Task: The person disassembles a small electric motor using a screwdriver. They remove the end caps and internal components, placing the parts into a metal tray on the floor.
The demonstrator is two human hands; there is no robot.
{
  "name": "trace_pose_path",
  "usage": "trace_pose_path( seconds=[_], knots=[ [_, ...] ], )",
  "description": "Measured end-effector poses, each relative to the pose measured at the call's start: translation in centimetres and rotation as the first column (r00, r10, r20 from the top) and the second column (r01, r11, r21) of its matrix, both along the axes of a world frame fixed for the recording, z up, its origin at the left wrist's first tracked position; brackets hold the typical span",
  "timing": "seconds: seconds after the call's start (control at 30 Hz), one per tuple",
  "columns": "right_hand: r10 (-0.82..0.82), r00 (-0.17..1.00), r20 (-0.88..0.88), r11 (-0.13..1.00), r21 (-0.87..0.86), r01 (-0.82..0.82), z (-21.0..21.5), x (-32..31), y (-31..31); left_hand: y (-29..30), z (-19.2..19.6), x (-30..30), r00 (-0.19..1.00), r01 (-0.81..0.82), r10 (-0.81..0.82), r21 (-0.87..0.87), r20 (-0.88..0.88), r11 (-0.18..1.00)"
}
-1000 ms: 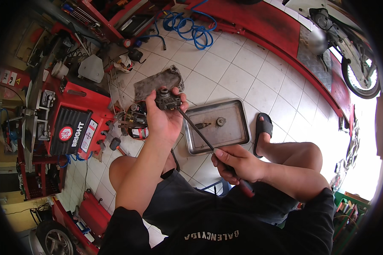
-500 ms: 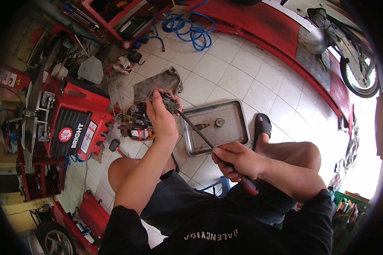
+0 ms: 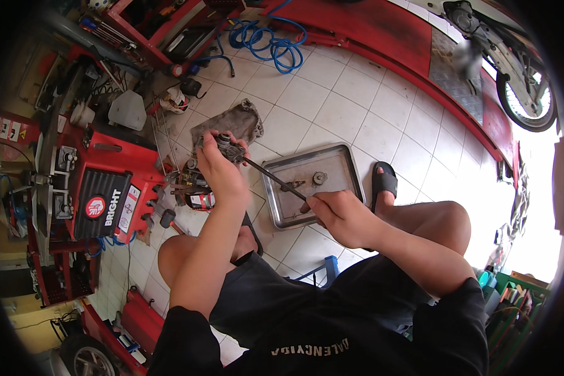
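My left hand is wrapped round a dark metal part that looks like a carburetor, held up left of the tray. My right hand grips a long screwdriver; its handle is hidden behind the fingers. The dark shaft slants up and left, its tip at the part's right side. Whether the tip sits in a screw I cannot tell. Below the shaft is a metal tray on the floor, with a small round metal piece and a slim metal fitting in it.
A grey rag lies beyond my left hand. A red machine and a mallet are at left. Farther off are a coiled blue hose and a red lift platform. A motorbike wheel stands at upper right.
Both hands have shifted left with the metal part and the screwdriver. My right hand has risen and turned, so the red and black handle is out of sight.
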State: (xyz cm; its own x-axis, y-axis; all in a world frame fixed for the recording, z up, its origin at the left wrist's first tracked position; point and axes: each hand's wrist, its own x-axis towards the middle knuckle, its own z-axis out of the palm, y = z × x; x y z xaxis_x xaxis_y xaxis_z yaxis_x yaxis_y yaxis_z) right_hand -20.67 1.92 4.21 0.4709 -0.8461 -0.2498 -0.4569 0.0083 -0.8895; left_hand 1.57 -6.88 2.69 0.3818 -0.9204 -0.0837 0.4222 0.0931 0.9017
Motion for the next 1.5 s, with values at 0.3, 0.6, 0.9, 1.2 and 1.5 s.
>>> trace_pose_path(
  seconds=[0.3,0.6,0.9,1.2,1.5],
  knots=[
    [-0.083,0.931,0.355,0.804,0.576,-0.148,0.2,0.4,1.3,0.3,0.2,1.0,0.910,0.412,-0.402,0.112,-0.105,0.904],
    [0.028,0.914,0.405,0.764,0.581,-0.281,0.8,1.4,2.5,1.6,-0.9,-0.4,0.821,0.548,-0.517,0.086,-0.241,0.832],
    [0.018,0.919,0.393,0.709,0.643,-0.289,1.4,1.2,3.0,2.3,-1.5,-1.3,0.734,0.654,-0.611,0.065,-0.297,0.754],
    [0.145,0.849,0.509,0.815,0.424,-0.394,0.3,0.8,3.6,3.5,-1.4,-2.2,0.676,0.705,-0.665,0.015,-0.318,0.709],
    [0.124,0.910,0.395,0.741,0.573,-0.349,2.7,1.0,2.8,3.8,-1.0,-2.2,0.653,0.685,-0.653,-0.070,-0.385,0.726]
  ],
)
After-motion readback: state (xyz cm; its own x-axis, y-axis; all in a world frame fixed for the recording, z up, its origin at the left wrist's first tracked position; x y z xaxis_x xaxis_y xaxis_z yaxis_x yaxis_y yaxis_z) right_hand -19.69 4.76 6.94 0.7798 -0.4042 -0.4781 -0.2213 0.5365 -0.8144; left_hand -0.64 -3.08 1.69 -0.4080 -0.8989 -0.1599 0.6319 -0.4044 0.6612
